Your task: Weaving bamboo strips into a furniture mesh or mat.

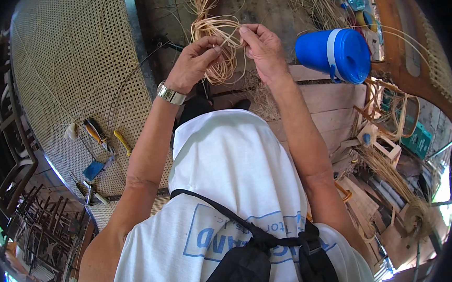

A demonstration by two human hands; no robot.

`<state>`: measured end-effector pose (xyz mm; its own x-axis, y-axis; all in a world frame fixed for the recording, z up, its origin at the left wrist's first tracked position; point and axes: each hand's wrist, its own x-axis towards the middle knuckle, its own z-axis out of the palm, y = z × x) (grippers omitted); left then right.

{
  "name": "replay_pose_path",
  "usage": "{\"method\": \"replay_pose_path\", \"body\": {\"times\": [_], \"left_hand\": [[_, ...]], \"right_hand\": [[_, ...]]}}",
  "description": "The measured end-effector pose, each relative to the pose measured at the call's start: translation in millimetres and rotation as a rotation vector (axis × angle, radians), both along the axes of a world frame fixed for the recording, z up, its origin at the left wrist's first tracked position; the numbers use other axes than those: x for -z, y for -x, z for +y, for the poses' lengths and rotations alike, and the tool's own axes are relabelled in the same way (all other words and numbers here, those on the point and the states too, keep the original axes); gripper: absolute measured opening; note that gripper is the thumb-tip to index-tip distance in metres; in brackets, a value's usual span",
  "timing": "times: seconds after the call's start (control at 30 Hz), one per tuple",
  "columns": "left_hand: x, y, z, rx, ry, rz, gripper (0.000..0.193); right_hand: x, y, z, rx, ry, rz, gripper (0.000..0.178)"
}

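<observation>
A looped bundle of pale rattan cane strands [223, 70] hangs in front of me, its long loose ends running away to the far side. At the left side of the bundle, my left hand [196, 61] is closed in a pinch on the cane; a metal watch is on that wrist. My right hand [265, 52] pinches cane strands at the bundle's right edge, thumb against forefinger. Several strands stretch between the two hands. Exactly which strands lie in each pinch is too fine to make out.
On the left lies a large woven cane panel [75, 41] with a dark edge. Pliers [96, 132], a yellow-handled tool [122, 142] and a hammer [89, 194] rest on it. A blue water jug [334, 54] stands right of my hands. Wooden frames and cane bundles [391, 173] crowd the right.
</observation>
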<state>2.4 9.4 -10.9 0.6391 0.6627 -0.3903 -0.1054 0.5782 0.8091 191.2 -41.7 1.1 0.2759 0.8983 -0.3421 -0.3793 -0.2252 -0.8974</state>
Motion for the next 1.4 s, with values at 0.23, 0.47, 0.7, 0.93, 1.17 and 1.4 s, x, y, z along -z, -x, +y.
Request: {"method": "replay_pose_path", "body": {"times": [0.23, 0.47, 0.7, 0.93, 1.17, 1.4], "left_hand": [[-4.2, 9.6, -13.2, -0.049, -0.024, 0.016, 0.016], [-17.2, 33.8, -73.4, -0.147, -0.576, 0.483, 0.016], [18.6, 48.6, -127.0, -0.356, 0.095, 0.208, 0.022], [-0.1, 67.0, -242.0, -0.346, 0.062, 0.333, 0.023], [-56.0, 172.3, -501.4, -0.201, -0.071, 1.091, 0.023], [-56.7, 215.8, -617.4, -0.15, -0.175, 1.293, 0.023]], "right_hand": [[5.2, 17.5, 3.9, -0.029, -0.039, -0.16, 0.014], [8.3, 32.4, -24.7, 0.097, -0.035, -0.859, 0.043], [32.2, 53.8, -117.5, -0.471, 0.624, 0.488, 0.07], [96.8, 79.0, -48.9, -0.404, 0.253, 0.627, 0.024], [152.6, 58.6, -9.9, -0.348, 0.369, 0.461, 0.023], [151.6, 83.4, 20.0, -0.358, 0.324, 0.382, 0.019]]}}
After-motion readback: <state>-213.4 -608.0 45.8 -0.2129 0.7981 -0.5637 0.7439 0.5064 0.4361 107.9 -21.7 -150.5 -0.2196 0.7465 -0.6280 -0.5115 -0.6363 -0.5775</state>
